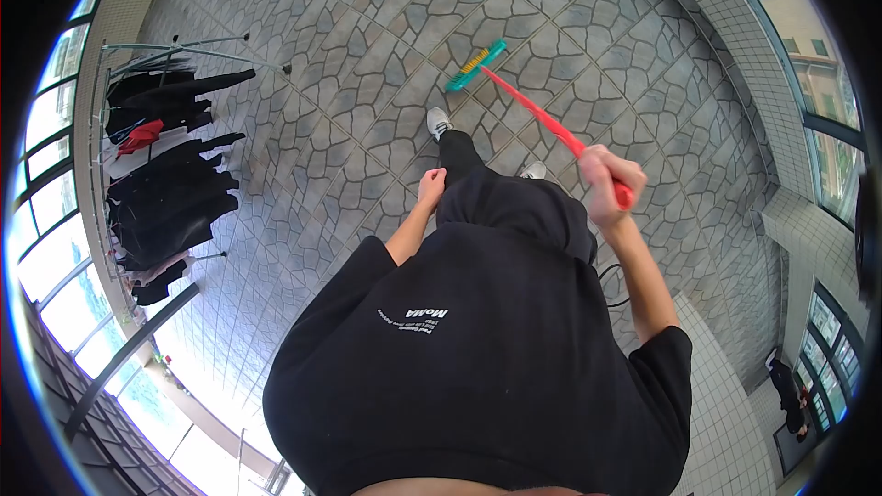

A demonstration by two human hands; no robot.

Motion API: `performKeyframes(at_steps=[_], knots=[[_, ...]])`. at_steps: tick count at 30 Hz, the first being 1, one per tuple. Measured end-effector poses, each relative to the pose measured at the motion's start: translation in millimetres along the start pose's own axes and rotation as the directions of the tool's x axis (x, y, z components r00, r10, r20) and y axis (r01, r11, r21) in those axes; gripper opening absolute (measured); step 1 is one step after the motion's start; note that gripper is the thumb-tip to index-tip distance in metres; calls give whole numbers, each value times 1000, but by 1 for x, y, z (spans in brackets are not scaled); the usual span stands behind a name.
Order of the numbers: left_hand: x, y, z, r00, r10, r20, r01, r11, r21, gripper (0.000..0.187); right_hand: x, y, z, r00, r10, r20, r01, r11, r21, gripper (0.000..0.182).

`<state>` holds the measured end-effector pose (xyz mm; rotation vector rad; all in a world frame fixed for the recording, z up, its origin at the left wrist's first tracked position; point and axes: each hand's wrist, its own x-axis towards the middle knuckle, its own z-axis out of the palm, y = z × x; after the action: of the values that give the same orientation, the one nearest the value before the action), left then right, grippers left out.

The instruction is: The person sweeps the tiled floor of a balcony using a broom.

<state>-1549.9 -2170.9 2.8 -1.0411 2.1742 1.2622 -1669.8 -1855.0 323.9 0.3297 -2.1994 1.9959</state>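
torso: black sweatshirt (478,367) fills lower centre, nearest cam; white print on chest, view is fisheye looking down the body.
far left: drying rack (152,55) w/ dark clothes (170,197) hung on it, one red item; windows behind, bright.
left hand (431,187): empty, loosely curled, resting by the thigh of the black trousers; holds nothing.
floor (349,83): grey stone-pattern tiles, no visible dirt pile or debris at this res.
broom (533,110): red handle, teal head w/ yellow bristles; head down on floor ahead of the sneaker (438,119), handle runs diagonally back to the right hand.
right hand (609,186): fist closed tight round top end of the handle, one-handed grip.
progress: sweeping looks mid-way at best; can't tell which tiles are done, no heap gathered, most of the floor seems left.
far right: white tiled wall, windows.
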Motion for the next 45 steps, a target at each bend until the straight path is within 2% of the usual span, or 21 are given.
performKeyframes(at_steps=[4,7,12,17,20,22,23,25,26,27,28,30,31,32,33,35,37,39,41,43,45], knots=[[-16,3,15,993,-87,77,91,994,-58,52,18,-47,-72,984,166,-68,-169,984,-48,32],[-6,-3,27,994,-73,86,78,996,-54,54,53,-24,-97,972,155,-176,-111,966,235,32],[0,31,24,994,-29,109,25,999,39,50,116,-14,-73,948,2,-319,80,966,245,33],[24,51,6,986,102,130,-104,994,11,42,120,-103,-42,936,-246,-251,316,903,290,21],[58,22,-6,975,184,125,-185,983,-2,40,82,-165,-63,742,-653,-151,666,692,277,22],[64,25,-17,990,61,123,-73,993,94,39,68,-198,-86,577,-816,-18,750,522,407,28],[85,4,-21,964,162,212,-213,947,241,39,72,-199,-87,573,-819,-26,741,505,443,30],[126,5,-28,901,273,338,-397,835,382,39,91,-185,-79,624,-778,-76,757,576,310,29],[139,24,-33,903,265,339,-384,853,354,41,93,-154,-83,747,-664,-15,659,738,142,23],[151,43,-36,903,254,346,-370,869,328,42,108,-134,-39,706,-571,-419,572,809,-138,35],[159,62,-39,904,236,357,-352,885,306,44,110,-102,-18,685,-424,-592,623,763,174,26],[163,104,-38,903,186,388,-302,916,264,49,116,-45,42,598,-543,-589,701,711,56,31],[147,152,-40,928,14,372,-92,977,192,56,125,-34,68,612,-560,-558,616,780,-108,24],[127,206,-42,917,-179,356,135,980,144,64,128,-17,90,750,-470,-465,497,865,-73,19],[199,175,-28,846,-174,504,236,970,-60,78,133,5,117,814,-352,-462,379,925,-36,19],[181,234,-41,785,17,619,317,847,-426,82,131,55,161,897,-140,-418,158,987,8,25],[164,297,-48,687,79,722,482,694,-534,86,112,101,179,915,-65,-399,64,998,-14,29],[211,333,-39,580,-207,788,719,584,-377,83,95,114,185,945,-36,-326,32,999,-16,35],[234,334,-20,583,-367,725,478,876,59,72,81,101,171,883,89,-460,-101,995,-1,27],[220,335,-11,655,-293,696,161,955,251,58,67,97,156,810,145,-568,-110,989,95,20],[206,345,-1,490,-409,770,114,906,408,55,51,87,137,812,214,-543,-156,976,152,21]])
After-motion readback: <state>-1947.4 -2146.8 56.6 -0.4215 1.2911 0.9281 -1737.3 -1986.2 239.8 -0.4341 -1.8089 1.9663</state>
